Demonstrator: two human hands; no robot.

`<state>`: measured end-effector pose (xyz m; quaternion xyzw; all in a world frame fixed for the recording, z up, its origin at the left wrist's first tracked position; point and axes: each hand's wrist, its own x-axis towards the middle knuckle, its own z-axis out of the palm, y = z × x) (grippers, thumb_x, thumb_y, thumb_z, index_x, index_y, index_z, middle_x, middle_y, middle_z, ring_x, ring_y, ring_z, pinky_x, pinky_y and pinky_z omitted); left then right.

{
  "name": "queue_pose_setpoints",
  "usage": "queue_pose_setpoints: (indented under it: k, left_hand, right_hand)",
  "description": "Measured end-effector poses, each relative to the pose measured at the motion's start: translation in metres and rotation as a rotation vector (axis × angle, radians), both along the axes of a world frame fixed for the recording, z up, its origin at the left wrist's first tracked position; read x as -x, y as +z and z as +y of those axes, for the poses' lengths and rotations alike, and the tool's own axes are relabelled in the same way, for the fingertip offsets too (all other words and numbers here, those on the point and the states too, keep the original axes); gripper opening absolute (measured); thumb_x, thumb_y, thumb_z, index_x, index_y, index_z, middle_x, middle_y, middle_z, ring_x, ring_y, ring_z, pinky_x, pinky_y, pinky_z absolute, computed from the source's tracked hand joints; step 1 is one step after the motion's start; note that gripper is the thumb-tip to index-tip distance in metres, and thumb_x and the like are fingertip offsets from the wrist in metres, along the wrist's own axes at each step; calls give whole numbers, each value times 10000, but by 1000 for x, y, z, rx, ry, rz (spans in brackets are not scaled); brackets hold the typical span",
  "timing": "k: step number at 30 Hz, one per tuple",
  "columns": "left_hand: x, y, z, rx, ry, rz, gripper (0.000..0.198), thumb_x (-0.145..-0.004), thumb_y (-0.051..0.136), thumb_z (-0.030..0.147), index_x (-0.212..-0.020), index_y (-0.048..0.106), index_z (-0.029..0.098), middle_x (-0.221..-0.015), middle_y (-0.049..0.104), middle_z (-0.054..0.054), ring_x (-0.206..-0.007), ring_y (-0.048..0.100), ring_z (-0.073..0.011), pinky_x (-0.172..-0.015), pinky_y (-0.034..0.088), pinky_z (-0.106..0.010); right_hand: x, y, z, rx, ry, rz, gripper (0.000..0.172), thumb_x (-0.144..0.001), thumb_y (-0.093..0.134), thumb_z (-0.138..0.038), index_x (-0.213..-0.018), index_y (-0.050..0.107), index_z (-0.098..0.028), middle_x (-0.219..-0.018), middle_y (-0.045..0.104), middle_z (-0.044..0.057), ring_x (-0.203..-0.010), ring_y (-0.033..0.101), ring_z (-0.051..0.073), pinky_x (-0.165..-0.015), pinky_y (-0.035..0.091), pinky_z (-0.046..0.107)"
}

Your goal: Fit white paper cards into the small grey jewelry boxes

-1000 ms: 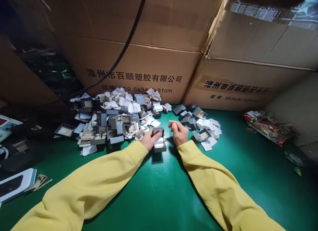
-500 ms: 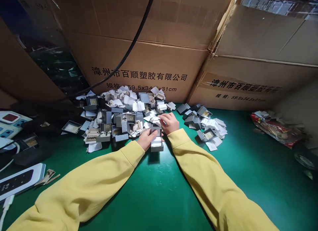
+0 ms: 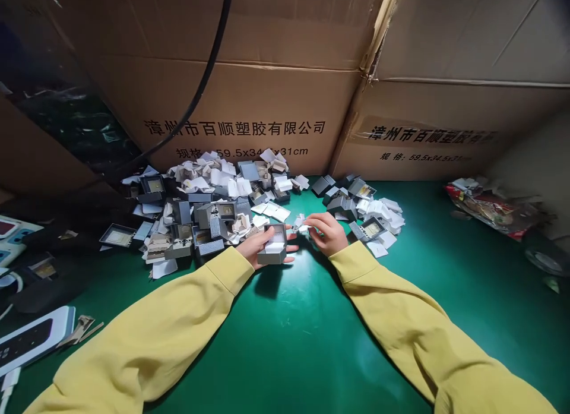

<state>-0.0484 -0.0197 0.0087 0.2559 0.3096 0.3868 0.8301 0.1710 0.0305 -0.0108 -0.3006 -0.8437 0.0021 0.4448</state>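
My left hand (image 3: 257,247) grips a small grey box (image 3: 273,245), open, with a white lining inside, lifted a little off the green table (image 3: 289,331). My right hand (image 3: 328,231) is just right of the box, its fingers pinched on a small white insert (image 3: 301,223). Both arms wear yellow sleeves. Behind the hands lies a big heap of grey boxes and white inserts (image 3: 209,203). A smaller heap (image 3: 363,212) lies to the right of my right hand.
Large brown cartons (image 3: 249,99) with printed lettering wall off the back of the table. A black cable (image 3: 196,99) hangs across them. Power strips and a white device (image 3: 27,337) sit at the left edge. A crumpled red wrapper (image 3: 490,209) lies at the right.
My right hand went into the big heap, then came back right of the box with a white insert in its fingers. My left hand has tilted and lifted the box slightly.
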Motion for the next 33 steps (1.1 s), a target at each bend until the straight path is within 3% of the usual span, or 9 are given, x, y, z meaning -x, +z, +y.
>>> queue_pose_setpoints:
  k: [8,15,22,29,33]
  left_hand:
    - [0,-3,1,-15,20,12,433,-801,567,366,-1174,516,152,-1077,620,-140,-972,611,-280,-897,433,-503]
    - [-4,1,0,-42,28,96,405,-815,557,280,-1160,507,74,-875,671,-130,-826,652,-245,-814,491,-415]
    - [-5,4,1,-10,137,90,406,-832,524,260,-1189,507,66,-981,660,-171,-907,642,-241,-906,457,-401]
    - [-8,6,2,-26,309,145,374,-809,552,224,-1147,545,64,-963,662,-153,-905,643,-237,-930,457,-409]
    - [-10,9,0,-60,332,167,352,-780,586,198,-1105,572,62,-912,672,-136,-883,647,-228,-941,450,-417]
  right_hand:
    - [5,9,-6,7,129,-282,179,-793,455,-120,-910,559,-207,-1178,596,53,-1006,481,231,-813,427,416]
    - [8,8,-11,220,352,-212,336,-623,394,-7,-873,493,-208,-1261,528,70,-1076,521,201,-831,453,379]
    - [10,6,-8,187,350,-35,343,-643,402,-6,-898,494,-217,-1228,545,71,-1148,472,206,-931,424,419]
    - [8,10,-10,309,254,-7,430,-625,356,28,-942,512,-217,-1204,553,46,-1131,448,200,-939,424,430]
    - [9,12,-12,255,155,-23,323,-727,406,-47,-969,533,-219,-1156,584,50,-1042,465,221,-892,435,448]
